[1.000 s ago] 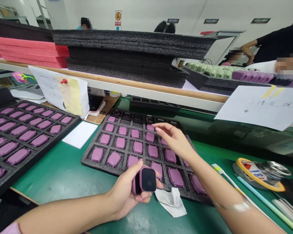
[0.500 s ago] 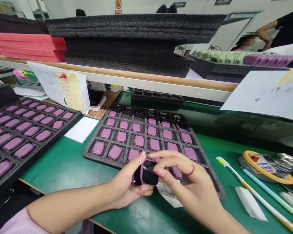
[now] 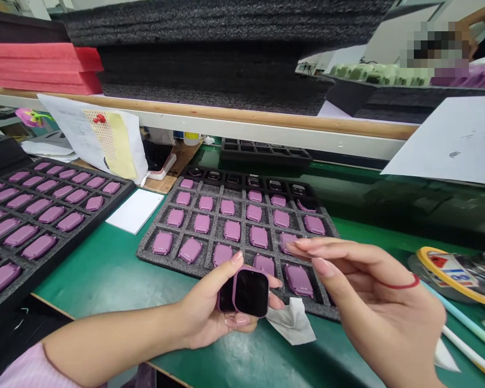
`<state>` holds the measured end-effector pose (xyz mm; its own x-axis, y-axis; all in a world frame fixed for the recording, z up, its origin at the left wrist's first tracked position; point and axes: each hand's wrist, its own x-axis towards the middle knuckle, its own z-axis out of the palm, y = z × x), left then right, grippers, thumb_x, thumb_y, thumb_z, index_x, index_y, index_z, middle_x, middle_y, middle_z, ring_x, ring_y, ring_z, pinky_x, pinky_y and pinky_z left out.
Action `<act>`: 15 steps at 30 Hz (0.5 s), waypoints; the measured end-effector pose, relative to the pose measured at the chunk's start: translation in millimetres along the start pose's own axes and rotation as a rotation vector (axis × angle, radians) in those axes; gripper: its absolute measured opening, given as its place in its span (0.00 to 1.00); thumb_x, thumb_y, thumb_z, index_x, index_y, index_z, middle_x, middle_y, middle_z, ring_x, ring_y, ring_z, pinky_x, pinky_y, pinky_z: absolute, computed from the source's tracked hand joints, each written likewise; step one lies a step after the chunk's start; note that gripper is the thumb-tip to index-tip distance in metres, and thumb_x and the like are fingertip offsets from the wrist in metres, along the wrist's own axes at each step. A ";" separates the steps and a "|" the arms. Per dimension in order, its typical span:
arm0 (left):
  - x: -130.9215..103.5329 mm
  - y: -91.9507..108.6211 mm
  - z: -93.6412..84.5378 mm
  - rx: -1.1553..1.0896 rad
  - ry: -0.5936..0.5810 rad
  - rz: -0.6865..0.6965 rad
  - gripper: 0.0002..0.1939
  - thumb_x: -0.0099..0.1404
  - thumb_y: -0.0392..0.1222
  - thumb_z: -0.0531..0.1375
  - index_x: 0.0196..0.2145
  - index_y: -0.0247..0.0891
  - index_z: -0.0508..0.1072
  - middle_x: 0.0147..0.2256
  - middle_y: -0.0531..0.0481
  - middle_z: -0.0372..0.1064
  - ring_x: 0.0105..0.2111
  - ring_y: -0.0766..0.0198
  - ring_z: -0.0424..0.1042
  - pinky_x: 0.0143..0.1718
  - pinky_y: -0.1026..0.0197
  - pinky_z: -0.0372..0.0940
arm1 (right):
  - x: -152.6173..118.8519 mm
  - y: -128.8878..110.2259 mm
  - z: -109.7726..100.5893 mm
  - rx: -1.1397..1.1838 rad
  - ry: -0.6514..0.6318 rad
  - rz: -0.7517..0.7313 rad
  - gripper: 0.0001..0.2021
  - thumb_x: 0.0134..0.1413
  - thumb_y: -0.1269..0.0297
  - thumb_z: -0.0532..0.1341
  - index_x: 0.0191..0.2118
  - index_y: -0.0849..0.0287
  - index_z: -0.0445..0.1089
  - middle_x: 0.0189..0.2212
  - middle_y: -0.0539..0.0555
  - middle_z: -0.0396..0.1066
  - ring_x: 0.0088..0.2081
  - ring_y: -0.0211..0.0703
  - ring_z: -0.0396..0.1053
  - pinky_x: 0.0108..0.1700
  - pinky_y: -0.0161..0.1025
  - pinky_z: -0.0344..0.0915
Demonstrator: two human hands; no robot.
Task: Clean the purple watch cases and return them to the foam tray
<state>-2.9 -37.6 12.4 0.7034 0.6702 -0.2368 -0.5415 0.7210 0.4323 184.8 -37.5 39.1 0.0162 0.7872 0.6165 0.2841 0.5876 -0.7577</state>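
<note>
Gripping two purple watch cases [image 3: 251, 292] in left hand [image 3: 214, 310], fingers curled tightly round them, black screens up, at near side of foam tray [image 3: 176, 251]. Hovering with right hand [image 3: 375, 291] half open, empty, over tray's near right part. On counter [image 3: 101, 285], beside left fingertips: crumpled white cloth [image 3: 296, 324].

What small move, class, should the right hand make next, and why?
Probably lower the right hand toward the purple case just beyond its fingertips: that hand looks open and empty, while the left hand holds two dark-faced devices.
</note>
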 end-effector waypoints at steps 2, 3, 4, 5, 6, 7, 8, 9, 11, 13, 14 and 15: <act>-0.6 -0.1 0.9 0.003 0.015 -0.003 0.25 0.58 0.59 0.68 0.36 0.31 0.82 0.30 0.45 0.78 0.13 0.77 0.58 0.17 0.68 0.43 | -1.0 0.5 -3.7 -0.109 -0.097 -0.092 0.04 0.62 0.65 0.63 0.43 0.53 0.72 0.43 0.55 0.77 0.48 0.45 0.77 0.51 0.41 0.77; -0.8 -0.2 1.5 0.004 0.028 -0.003 0.25 0.58 0.59 0.68 0.37 0.31 0.82 0.30 0.45 0.77 0.14 0.78 0.58 0.17 0.69 0.43 | -2.2 0.2 -4.9 -0.169 -0.157 -0.142 0.06 0.62 0.61 0.64 0.43 0.54 0.72 0.45 0.57 0.76 0.50 0.48 0.76 0.51 0.43 0.77; -1.1 -0.3 2.1 0.004 0.045 -0.001 0.25 0.57 0.59 0.69 0.37 0.31 0.82 0.30 0.46 0.76 0.14 0.78 0.59 0.17 0.69 0.44 | -4.0 -0.5 -5.3 -0.230 -0.222 -0.189 0.09 0.60 0.57 0.65 0.42 0.54 0.71 0.47 0.59 0.74 0.52 0.50 0.75 0.51 0.45 0.77; -1.4 -0.5 2.7 0.002 0.063 0.005 0.24 0.56 0.59 0.70 0.36 0.32 0.82 0.29 0.48 0.75 0.14 0.78 0.59 0.17 0.69 0.45 | -6.4 -1.6 -4.5 -0.287 -0.277 -0.233 0.11 0.59 0.55 0.66 0.41 0.55 0.70 0.49 0.61 0.71 0.53 0.52 0.74 0.50 0.45 0.76; -1.7 -0.7 3.2 0.001 0.080 0.015 0.24 0.55 0.59 0.70 0.36 0.33 0.82 0.27 0.49 0.74 0.15 0.77 0.59 0.18 0.70 0.46 | -9.1 -2.9 -2.7 -0.337 -0.315 -0.271 0.10 0.59 0.56 0.66 0.39 0.56 0.69 0.50 0.61 0.69 0.53 0.52 0.73 0.50 0.44 0.76; -2.1 -1.1 3.6 0.001 0.095 0.027 0.24 0.54 0.59 0.71 0.36 0.33 0.81 0.26 0.50 0.72 0.15 0.77 0.60 0.18 0.70 0.47 | -12.2 -4.2 0.0 -0.374 -0.338 -0.297 0.07 0.61 0.60 0.64 0.39 0.56 0.69 0.51 0.61 0.67 0.54 0.50 0.72 0.50 0.43 0.76; -2.4 -1.4 3.9 0.005 0.111 0.038 0.24 0.53 0.59 0.71 0.35 0.33 0.81 0.25 0.51 0.71 0.15 0.77 0.60 0.18 0.71 0.48 | -15.3 -5.2 3.3 -0.397 -0.348 -0.311 0.03 0.62 0.65 0.62 0.38 0.56 0.68 0.53 0.61 0.65 0.55 0.48 0.71 0.52 0.41 0.74; -2.7 -1.8 4.1 0.010 0.125 0.048 0.25 0.53 0.60 0.72 0.35 0.33 0.81 0.25 0.51 0.70 0.16 0.76 0.61 0.18 0.71 0.48 | -18.3 -5.9 6.9 -0.412 -0.352 -0.314 0.01 0.63 0.70 0.59 0.39 0.57 0.68 0.54 0.61 0.64 0.56 0.46 0.70 0.54 0.40 0.73; -3.0 -2.7 4.1 0.022 0.156 0.067 0.26 0.52 0.60 0.72 0.36 0.33 0.81 0.25 0.51 0.70 0.16 0.76 0.62 0.18 0.71 0.48 | -22.4 -5.7 13.1 -0.425 -0.346 -0.317 0.06 0.64 0.75 0.56 0.41 0.58 0.68 0.55 0.61 0.62 0.58 0.43 0.68 0.58 0.39 0.70; -2.9 -3.2 4.1 0.031 0.178 0.076 0.26 0.52 0.60 0.72 0.36 0.32 0.81 0.25 0.51 0.70 0.16 0.76 0.61 0.18 0.71 0.48 | -22.7 -3.7 16.4 -0.429 -0.328 -0.336 0.07 0.64 0.76 0.55 0.41 0.59 0.67 0.55 0.60 0.62 0.59 0.42 0.67 0.59 0.37 0.68; -2.8 -3.3 4.1 0.033 0.177 0.077 0.26 0.52 0.60 0.72 0.36 0.32 0.81 0.25 0.51 0.70 0.16 0.77 0.60 0.18 0.71 0.48 | -21.1 -2.2 16.5 -0.431 -0.311 -0.351 0.07 0.64 0.76 0.55 0.41 0.59 0.67 0.54 0.60 0.62 0.59 0.42 0.67 0.59 0.37 0.68; -2.8 -3.4 4.1 0.039 0.166 0.080 0.26 0.53 0.60 0.71 0.36 0.32 0.81 0.24 0.51 0.69 0.15 0.77 0.59 0.19 0.70 0.48 | -18.3 -0.7 15.6 -0.432 -0.287 -0.357 0.07 0.64 0.76 0.56 0.39 0.58 0.67 0.53 0.59 0.63 0.58 0.41 0.68 0.58 0.36 0.69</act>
<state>-1.2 -42.7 15.3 0.5716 0.7472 -0.3391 -0.5722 0.6592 0.4879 169.3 -49.4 24.9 -0.3920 0.6108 0.6879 0.5870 0.7418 -0.3242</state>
